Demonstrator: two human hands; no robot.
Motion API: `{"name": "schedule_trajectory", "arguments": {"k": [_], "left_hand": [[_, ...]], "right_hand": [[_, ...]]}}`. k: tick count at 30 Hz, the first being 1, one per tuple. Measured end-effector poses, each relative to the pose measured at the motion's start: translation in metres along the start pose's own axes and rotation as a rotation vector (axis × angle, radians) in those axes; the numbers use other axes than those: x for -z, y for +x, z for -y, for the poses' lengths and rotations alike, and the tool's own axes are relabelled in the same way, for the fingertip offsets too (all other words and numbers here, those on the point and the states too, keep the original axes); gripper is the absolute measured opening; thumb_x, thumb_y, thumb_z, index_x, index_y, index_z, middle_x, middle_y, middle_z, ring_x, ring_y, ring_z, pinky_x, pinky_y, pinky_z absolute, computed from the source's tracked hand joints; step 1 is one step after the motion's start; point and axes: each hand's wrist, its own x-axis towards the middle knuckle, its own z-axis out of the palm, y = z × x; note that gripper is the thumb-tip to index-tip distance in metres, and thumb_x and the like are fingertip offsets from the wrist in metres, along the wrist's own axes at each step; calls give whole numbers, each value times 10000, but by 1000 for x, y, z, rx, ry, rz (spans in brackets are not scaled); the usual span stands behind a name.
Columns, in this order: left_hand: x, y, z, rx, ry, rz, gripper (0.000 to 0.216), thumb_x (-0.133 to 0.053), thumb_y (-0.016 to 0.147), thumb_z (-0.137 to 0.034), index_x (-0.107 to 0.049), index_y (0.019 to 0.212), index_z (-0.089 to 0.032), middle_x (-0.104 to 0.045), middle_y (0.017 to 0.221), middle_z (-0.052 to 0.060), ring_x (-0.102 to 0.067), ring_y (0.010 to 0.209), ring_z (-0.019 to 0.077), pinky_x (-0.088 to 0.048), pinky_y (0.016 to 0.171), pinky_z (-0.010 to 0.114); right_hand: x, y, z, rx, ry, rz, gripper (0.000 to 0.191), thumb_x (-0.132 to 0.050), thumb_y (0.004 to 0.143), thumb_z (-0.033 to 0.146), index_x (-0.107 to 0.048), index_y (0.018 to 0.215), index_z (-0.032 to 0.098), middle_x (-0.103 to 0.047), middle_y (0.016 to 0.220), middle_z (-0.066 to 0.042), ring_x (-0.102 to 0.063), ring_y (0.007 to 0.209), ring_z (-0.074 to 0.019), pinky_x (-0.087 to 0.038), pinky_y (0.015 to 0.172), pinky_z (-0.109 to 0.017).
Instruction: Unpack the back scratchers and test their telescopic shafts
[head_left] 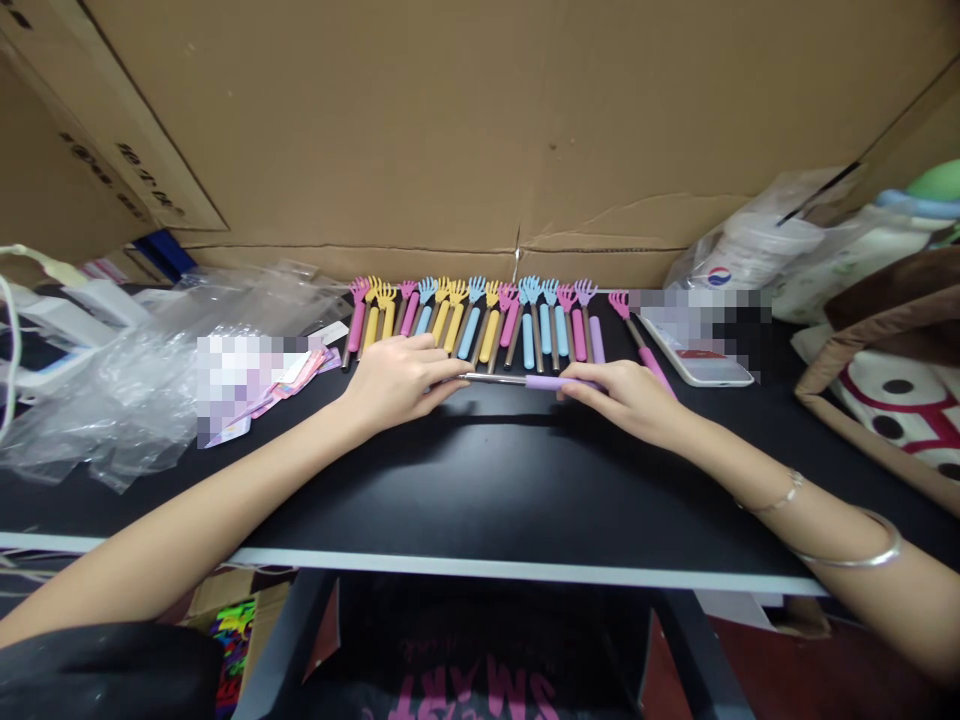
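Level above the black table, a back scratcher (544,382) with a purple grip and a metal rod is held between my two hands. My left hand (401,382) pinches its metal end, hiding whatever is at that tip. The fingers of my right hand (619,395) are closed round the purple grip. Just behind lies a row of claw-headed back scratchers (471,332) in pink, yellow, blue and purple, heads toward the cardboard. A separate pink back scratcher (651,358) lies right of the row, partly behind my right hand.
Clear plastic bags (142,370) and printed cards (289,385) lie on the left. A phone (701,350), a bagged cup (765,250) and a brown-strapped bag (900,370) stand or lie on the right. A cardboard wall (450,130) closes the back of the table (465,500).
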Motion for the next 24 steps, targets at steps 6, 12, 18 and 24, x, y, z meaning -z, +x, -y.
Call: {"name": "schedule_trajectory", "arguments": {"k": [6,12,18,24], "left_hand": [[2,0,-1,3,21,-2,317,-441,946,-407,-716,967,-250,-671,666,28,-576,725,173,-353,579,294],[1,0,-2,-39,62,41,324,-416,962,-402,-702,966,-251,-693,723,14,-586,730,165,-355,580,277],[-4,-1,-2,-2,-28,52,369,-386,971,-421,-705,953,-238,-691,733,20,-616,723,153,-358,556,258],[-8,-3,-3,76,-144,109,407,-364,965,-472,-707,979,-253,-700,791,21,-637,726,150,-361,554,228]], "right_hand": [[0,2,1,13,156,101,466,-343,937,503,-667,808,194,-608,697,-7,-509,606,-123,-350,609,-240],[-2,2,1,-1,158,101,441,-387,917,508,-665,794,188,-604,684,-6,-504,596,-117,-350,594,-232],[-2,1,1,-7,79,51,389,-434,904,503,-669,815,206,-640,687,-3,-521,558,-110,-333,562,-224],[-5,-2,3,6,-103,-44,314,-482,897,486,-652,852,225,-665,687,3,-565,560,-128,-332,548,-234]]}}
